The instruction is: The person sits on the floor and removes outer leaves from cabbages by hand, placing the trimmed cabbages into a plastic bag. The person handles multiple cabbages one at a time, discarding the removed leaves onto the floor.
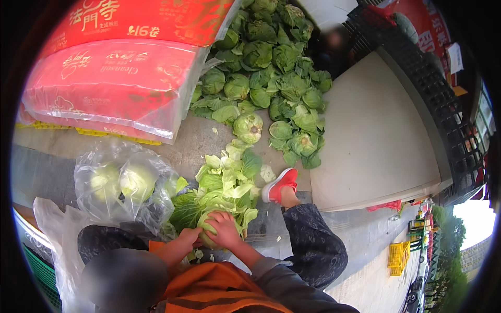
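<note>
A pale green cabbage head sits low in front of my body. My right hand rests over its top with the fingers spread and gripping. Against its left side is my left hand, fingers curled in; whether it holds a leaf or some small tool is hidden. Just beyond lies a pile of loose cabbage leaves. To the left, a clear plastic bag contains trimmed cabbages. One whole cabbage lies at the far end of the leaves.
A large heap of untrimmed cabbages fills the back. Red plastic-wrapped packs stand on a yellow crate at the left. A beige panel borders the right side, with black crates beyond. My red shoe is beside the leaf pile.
</note>
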Available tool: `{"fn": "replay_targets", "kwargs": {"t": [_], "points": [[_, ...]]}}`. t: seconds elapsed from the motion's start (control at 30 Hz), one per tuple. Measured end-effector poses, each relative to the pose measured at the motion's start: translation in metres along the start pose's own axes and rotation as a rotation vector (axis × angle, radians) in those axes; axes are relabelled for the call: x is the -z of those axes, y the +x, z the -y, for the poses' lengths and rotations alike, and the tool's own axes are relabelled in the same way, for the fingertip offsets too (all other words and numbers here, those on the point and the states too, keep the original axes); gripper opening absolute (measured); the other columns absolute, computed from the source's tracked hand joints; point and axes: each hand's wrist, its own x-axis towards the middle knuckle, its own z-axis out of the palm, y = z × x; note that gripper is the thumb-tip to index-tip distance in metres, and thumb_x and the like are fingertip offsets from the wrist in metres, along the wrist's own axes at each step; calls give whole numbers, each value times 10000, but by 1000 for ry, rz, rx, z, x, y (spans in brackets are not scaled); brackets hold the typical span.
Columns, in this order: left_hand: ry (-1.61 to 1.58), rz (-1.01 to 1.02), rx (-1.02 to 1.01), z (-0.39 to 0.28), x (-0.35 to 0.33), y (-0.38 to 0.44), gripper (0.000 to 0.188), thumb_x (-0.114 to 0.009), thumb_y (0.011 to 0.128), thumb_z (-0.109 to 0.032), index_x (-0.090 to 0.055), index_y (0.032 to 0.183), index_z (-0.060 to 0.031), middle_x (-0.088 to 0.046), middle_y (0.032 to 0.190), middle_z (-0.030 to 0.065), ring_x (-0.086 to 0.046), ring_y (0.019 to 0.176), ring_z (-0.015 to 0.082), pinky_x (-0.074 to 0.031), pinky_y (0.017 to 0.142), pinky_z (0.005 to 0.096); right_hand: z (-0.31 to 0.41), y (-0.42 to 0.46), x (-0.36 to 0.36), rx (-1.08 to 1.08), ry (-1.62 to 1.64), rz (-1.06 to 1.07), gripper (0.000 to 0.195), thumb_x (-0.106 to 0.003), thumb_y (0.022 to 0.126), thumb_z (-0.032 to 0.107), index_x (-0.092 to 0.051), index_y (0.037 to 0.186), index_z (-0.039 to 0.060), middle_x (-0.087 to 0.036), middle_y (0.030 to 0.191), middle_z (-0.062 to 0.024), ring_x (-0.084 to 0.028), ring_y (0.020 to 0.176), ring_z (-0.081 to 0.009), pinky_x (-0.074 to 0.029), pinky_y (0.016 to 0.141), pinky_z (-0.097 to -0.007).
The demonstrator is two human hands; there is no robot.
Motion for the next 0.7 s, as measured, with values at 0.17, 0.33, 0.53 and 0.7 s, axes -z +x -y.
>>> {"fn": "replay_targets", "kwargs": {"t": [0.17, 0.33, 0.53, 0.7], "points": [[-101, -35, 25, -8, -7, -12, 140, -684, 782, -141, -598, 816, -36, -579, 746, 85, -608, 634, 244, -541, 561, 402, 1, -2, 1, 7, -37, 13, 385, -742, 694, 228, -636, 1053, 144, -542, 1193, -49, -458, 1174, -290, -334, 1004, -451], [-156, -82, 62, -7, -5, -10, 128, -697, 767, -114, -597, 776, -35, -582, 722, 84, -616, 631, 230, -568, 580, 397, 5, -1, -1, 28, -56, 21, 382, -733, 708, 228, -638, 1067, 140, -540, 1210, -56, -452, 1189, -293, -323, 1020, -459], [-169, -22, 107, -8, -2, -2, 117, -689, 754, -100, -590, 759, -38, -581, 718, 81, -611, 627, 221, -577, 588, 386, 3, -3, 4, 13, -54, 28, 384, -732, 712, 225, -640, 1074, 138, -541, 1213, -63, -450, 1195, -295, -315, 1027, -467], [-139, -18, 66, -12, 1, -2, 122, -680, 748, -94, -586, 809, -46, -576, 762, 85, -610, 643, 220, -575, 608, 385, 1, 0, 4, 4, -20, 69, 425, -729, 700, 247, -630, 1096, 127, -529, 1225, -70, -443, 1208, -293, -311, 1039, -472]]}}
